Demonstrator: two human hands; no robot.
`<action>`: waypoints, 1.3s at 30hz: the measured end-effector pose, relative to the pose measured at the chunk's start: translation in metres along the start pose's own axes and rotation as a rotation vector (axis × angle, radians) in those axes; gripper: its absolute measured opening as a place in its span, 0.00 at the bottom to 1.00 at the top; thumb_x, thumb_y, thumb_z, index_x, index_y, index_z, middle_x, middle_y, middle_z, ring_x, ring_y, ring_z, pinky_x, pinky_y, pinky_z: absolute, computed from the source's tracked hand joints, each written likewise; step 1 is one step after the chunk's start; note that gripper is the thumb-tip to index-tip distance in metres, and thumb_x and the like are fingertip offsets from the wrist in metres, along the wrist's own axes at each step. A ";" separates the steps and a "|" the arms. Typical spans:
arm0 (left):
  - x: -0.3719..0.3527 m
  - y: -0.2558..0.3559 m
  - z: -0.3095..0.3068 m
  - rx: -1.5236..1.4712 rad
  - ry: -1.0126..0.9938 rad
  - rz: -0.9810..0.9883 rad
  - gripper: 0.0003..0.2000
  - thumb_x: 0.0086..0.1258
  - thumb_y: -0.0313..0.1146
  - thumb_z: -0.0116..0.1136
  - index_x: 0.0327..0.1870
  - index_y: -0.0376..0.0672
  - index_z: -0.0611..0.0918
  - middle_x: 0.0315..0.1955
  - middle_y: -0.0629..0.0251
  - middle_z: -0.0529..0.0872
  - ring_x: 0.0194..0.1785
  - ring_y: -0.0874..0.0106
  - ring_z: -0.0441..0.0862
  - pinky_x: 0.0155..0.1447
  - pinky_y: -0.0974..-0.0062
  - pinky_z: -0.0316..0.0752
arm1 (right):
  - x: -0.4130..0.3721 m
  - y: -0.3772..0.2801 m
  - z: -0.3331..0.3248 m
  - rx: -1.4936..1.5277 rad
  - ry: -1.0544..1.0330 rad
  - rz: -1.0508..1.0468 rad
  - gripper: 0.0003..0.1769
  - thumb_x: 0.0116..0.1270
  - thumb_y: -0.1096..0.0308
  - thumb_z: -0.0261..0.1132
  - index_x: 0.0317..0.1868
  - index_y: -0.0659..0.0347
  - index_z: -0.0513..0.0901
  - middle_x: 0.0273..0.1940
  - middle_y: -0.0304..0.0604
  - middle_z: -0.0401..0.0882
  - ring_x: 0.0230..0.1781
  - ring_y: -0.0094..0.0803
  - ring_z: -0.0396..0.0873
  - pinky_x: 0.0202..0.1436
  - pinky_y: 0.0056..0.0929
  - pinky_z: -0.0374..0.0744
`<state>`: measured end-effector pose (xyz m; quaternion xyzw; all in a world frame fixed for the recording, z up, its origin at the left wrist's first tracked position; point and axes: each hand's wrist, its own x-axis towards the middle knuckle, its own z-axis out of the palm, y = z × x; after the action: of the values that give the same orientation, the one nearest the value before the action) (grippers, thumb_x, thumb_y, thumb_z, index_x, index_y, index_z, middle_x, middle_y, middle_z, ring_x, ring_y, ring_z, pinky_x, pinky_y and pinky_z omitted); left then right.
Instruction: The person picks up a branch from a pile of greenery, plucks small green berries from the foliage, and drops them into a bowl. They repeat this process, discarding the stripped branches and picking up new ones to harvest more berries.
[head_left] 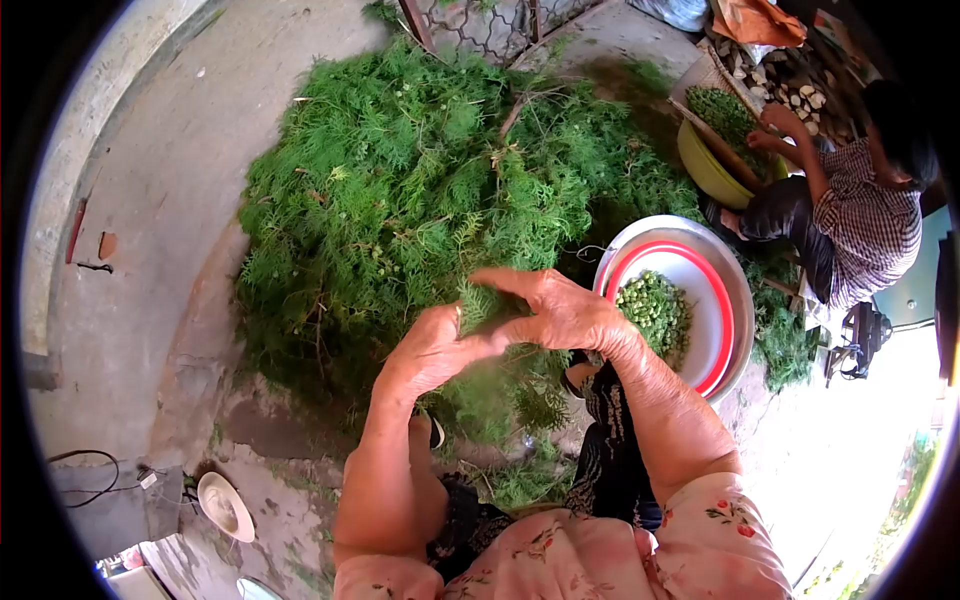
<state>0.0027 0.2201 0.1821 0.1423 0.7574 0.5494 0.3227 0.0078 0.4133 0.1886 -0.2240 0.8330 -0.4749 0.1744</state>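
A large heap of green feathery branches [400, 170] covers the ground ahead of me. My left hand [435, 350] is closed on a green sprig [480, 305] at the heap's near edge. Close against it on the right is my right hand [560, 312], its thumb and forefinger spread apart around the sprig, with nothing visible held in it. To the right of my right hand stands a metal basin with a red-rimmed white bowl [712, 325] inside, and small green pieces [655, 315] lie in the bowl.
At the right a co-worker [860, 215] sits with both hands over a yellow-green basin [705, 170] of green pieces. Behind it is a basket [712, 75] near chopped wood. A pale hat [226, 507] lies at lower left, and a red-handled tool [76, 232] at far left.
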 end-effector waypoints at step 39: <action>-0.010 -0.008 -0.027 -1.231 0.715 0.053 0.24 0.59 0.43 0.63 0.49 0.34 0.74 0.42 0.58 0.79 0.43 0.67 0.77 0.46 0.66 0.77 | 0.028 -0.028 0.052 0.645 0.223 0.178 0.39 0.54 0.67 0.69 0.63 0.66 0.59 0.54 0.50 0.72 0.54 0.33 0.70 0.59 0.30 0.69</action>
<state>-0.0061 0.1912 0.1833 -0.2361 0.3655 0.8982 0.0630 0.0163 0.3484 0.1854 -0.0306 0.6704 -0.7180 0.1847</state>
